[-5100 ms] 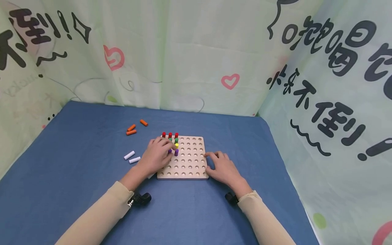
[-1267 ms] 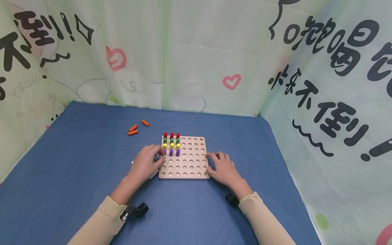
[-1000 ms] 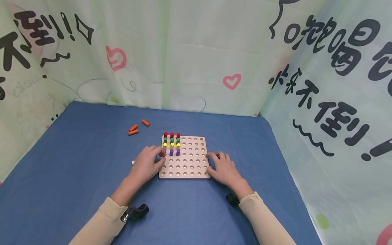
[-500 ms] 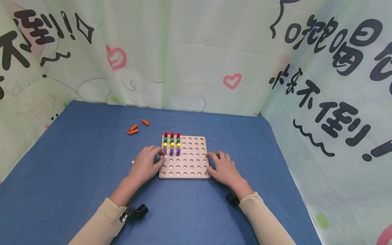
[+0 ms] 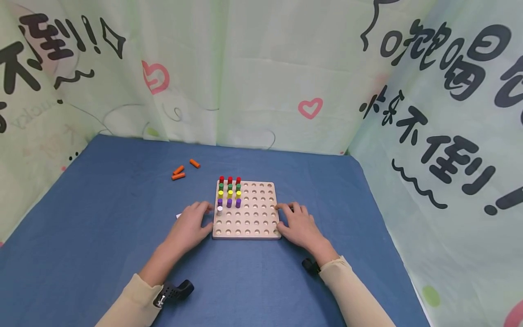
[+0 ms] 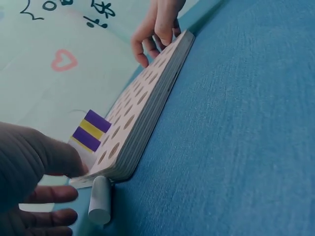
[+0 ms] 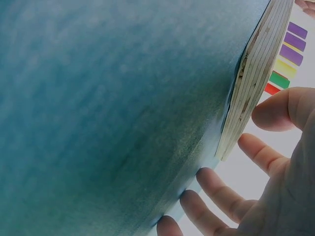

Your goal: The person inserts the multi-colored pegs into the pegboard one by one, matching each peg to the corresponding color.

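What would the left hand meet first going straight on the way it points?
The left hand would probably meet the pegboard at its left edge, then the standing white peg; any gap is hard to judge.

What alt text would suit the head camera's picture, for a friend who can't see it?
A person's left hand and right hand flank a wooden pegboard on a blue cloth. On its left part stand red pegs, green pegs, yellow pegs and purple pegs, three each, plus one white peg; three orange pegs lie on the cloth, farther off.
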`<action>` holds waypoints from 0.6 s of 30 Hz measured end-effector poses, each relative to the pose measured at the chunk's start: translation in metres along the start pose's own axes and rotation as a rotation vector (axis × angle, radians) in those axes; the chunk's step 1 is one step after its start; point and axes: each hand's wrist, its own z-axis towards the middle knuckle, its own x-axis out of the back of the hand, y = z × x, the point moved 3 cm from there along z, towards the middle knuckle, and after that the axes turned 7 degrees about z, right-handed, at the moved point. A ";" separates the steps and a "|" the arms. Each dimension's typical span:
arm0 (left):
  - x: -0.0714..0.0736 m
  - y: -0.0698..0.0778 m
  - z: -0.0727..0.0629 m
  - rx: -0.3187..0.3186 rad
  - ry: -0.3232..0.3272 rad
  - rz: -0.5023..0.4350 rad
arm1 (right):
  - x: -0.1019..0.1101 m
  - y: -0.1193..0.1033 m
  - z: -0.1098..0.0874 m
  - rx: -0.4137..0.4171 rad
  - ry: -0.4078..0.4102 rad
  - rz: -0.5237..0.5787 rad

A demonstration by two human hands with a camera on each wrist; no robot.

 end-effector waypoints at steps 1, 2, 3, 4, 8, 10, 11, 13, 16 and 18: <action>0.000 -0.001 -0.002 0.003 -0.009 0.009 | 0.000 0.000 0.000 0.001 0.000 0.000; 0.000 -0.001 -0.003 0.008 -0.021 0.014 | 0.000 0.001 0.000 -0.001 -0.002 -0.001; 0.000 -0.002 -0.005 0.012 -0.032 0.017 | -0.001 0.001 0.000 -0.001 -0.003 -0.001; -0.001 -0.002 -0.006 0.016 -0.049 0.018 | -0.001 0.001 0.000 -0.002 -0.003 -0.002; -0.001 0.000 -0.009 0.030 -0.109 0.021 | -0.002 0.002 0.001 -0.004 -0.004 -0.003; 0.000 0.001 -0.010 0.031 -0.134 0.022 | -0.002 0.002 0.001 -0.004 -0.003 -0.004; 0.000 0.001 -0.011 0.025 -0.143 0.025 | -0.002 0.002 0.001 -0.004 -0.005 -0.004; 0.002 0.001 -0.013 0.007 -0.155 0.040 | -0.002 0.002 0.001 -0.002 -0.005 -0.006; 0.006 0.001 -0.016 -0.041 -0.160 0.067 | -0.002 0.002 0.001 -0.002 -0.006 -0.007; 0.009 0.001 -0.017 -0.071 -0.143 0.091 | -0.002 0.001 0.001 -0.003 -0.005 -0.007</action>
